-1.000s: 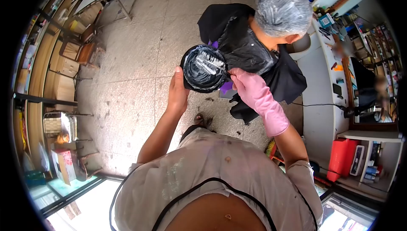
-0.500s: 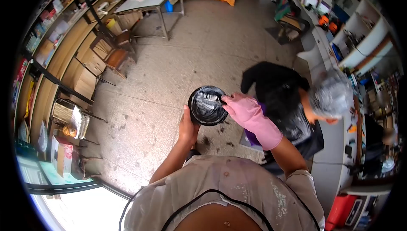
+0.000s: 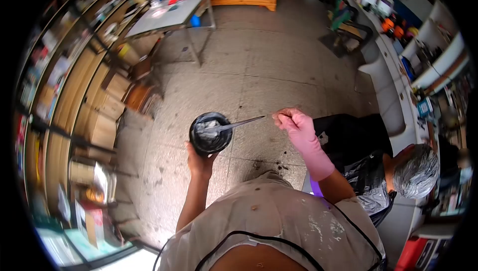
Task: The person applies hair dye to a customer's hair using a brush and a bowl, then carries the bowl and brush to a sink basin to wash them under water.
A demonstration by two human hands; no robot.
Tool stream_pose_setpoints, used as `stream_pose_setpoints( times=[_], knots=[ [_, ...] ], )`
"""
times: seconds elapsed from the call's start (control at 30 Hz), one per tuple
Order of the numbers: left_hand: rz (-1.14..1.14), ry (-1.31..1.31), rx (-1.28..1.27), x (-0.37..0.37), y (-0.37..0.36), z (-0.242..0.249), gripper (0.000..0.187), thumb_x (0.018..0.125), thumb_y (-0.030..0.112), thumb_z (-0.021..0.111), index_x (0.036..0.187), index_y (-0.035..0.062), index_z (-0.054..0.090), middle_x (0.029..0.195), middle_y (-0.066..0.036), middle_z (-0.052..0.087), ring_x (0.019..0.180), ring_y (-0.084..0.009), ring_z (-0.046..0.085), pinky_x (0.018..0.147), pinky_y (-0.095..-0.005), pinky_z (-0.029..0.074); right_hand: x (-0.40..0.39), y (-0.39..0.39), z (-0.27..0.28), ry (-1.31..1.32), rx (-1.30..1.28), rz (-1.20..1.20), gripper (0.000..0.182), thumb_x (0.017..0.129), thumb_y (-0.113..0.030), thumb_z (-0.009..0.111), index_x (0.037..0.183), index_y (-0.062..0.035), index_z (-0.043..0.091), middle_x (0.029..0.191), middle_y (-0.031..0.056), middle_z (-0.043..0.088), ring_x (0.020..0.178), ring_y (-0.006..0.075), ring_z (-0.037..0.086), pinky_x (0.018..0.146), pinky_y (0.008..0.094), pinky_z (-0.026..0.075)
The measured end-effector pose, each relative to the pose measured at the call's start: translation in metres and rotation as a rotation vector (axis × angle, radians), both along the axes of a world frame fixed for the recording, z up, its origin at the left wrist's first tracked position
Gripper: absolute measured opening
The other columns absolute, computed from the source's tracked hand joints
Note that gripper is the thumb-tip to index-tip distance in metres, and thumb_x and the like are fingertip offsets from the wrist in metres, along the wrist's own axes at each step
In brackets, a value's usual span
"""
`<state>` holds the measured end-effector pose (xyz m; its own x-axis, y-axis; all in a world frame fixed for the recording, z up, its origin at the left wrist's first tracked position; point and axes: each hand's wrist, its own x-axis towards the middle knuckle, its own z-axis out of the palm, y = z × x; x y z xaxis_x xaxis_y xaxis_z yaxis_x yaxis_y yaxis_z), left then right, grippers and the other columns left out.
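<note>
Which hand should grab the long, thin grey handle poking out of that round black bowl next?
Probably the right hand, in the pink glove: the handle points towards it. The left hand is holding the bowl.

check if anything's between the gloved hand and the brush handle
Nothing visible stands between the gloved right hand and the brush handle, which sticks out over the rim of the bowl; only a gap shows, with floor below.

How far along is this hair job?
Looks done: the seated person's hair seems covered wherever it shows.
In hand: the left hand holds the black bowl; a tool rests in it, its handle just short of the gloved right hand.
Probably left: using or clearing the bowl's whitish mix, then removing the glove.
</note>
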<state>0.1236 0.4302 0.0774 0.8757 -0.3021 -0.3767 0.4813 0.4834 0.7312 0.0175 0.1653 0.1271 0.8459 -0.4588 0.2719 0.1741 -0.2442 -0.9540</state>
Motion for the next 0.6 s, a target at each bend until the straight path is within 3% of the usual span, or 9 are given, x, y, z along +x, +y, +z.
stream_pose_setpoints(
  times=[0.07,0.17,0.23,0.33,0.4,0.47,0.6],
  knots=[
    [-0.071,-0.003,0.008,0.032,-0.025,-0.007,0.067,0.084,0.061,0.026,0.131,0.0149,0.030,0.133,-0.007,0.036,0.121,-0.0276,0.035,0.096,-0.0519,0.029,0.022,-0.028,-0.002,0.127,0.464,-0.052,0.004,0.082,-0.005,0.056,0.080,-0.0019,0.058,0.072,-0.0006,0.054,0.063,0.0044,0.050,0.055,0.0202,0.043],
    [-0.184,-0.015,-0.001,0.085,-0.076,-0.013,0.070,0.082,0.064,0.025,0.132,0.0154,0.029,0.134,-0.006,0.033,0.121,-0.0289,0.034,0.096,-0.0520,0.029,0.054,-0.096,-0.035,0.102,0.380,-0.206,0.009,0.082,-0.006,0.057,0.075,-0.0020,0.054,0.069,-0.0005,0.054,0.059,0.0049,0.050,0.051,0.0203,0.042],
    [-0.251,-0.023,-0.017,0.125,-0.112,-0.018,0.070,0.081,0.065,0.025,0.133,0.0180,0.028,0.135,-0.006,0.032,0.122,-0.0294,0.032,0.097,-0.0514,0.029,0.076,-0.137,-0.032,0.056,0.490,-0.299,0.017,0.082,-0.014,0.060,0.069,-0.0054,0.052,0.064,-0.0011,0.053,0.055,0.0050,0.049,0.047,0.0189,0.039],
    [-0.253,0.037,-0.079,0.185,-0.183,-0.018,0.066,0.082,0.064,0.023,0.132,0.0217,0.029,0.135,-0.004,0.032,0.124,-0.0271,0.030,0.098,-0.0508,0.028,0.115,-0.219,-0.039,0.117,0.507,-0.356,0.026,0.086,-0.026,0.054,0.069,-0.0065,0.052,0.063,-0.0008,0.053,0.054,0.0054,0.047,0.049,0.0170,0.037],
    [-0.259,0.083,-0.039,0.223,-0.221,-0.018,0.065,0.083,0.063,0.024,0.132,0.0204,0.030,0.135,-0.004,0.032,0.124,-0.0263,0.031,0.098,-0.0512,0.028,0.140,-0.272,-0.040,0.020,0.536,-0.269,0.036,0.090,-0.035,0.043,0.071,-0.0072,0.054,0.063,0.0006,0.054,0.053,0.0067,0.046,0.050,0.0171,0.036],
    [-0.247,0.095,-0.078,0.259,-0.259,-0.009,0.064,0.085,0.061,0.022,0.132,0.0188,0.029,0.136,-0.006,0.030,0.125,-0.0280,0.027,0.099,-0.0532,0.024,0.184,-0.318,-0.060,-0.059,0.764,-0.250,0.044,0.092,-0.041,0.034,0.078,-0.0070,0.058,0.066,0.0012,0.057,0.055,0.0089,0.048,0.052,0.0195,0.038],
    [-0.187,0.109,-0.082,0.331,-0.322,0.001,0.061,0.086,0.059,0.022,0.131,0.0182,0.031,0.133,-0.006,0.033,0.122,-0.0277,0.034,0.097,-0.0507,0.032,0.266,-0.385,-0.061,-0.216,1.060,-0.108,0.045,0.091,-0.043,0.034,0.090,-0.0057,0.059,0.074,0.0018,0.060,0.060,0.0106,0.052,0.056,0.0230,0.041]
  ],
)
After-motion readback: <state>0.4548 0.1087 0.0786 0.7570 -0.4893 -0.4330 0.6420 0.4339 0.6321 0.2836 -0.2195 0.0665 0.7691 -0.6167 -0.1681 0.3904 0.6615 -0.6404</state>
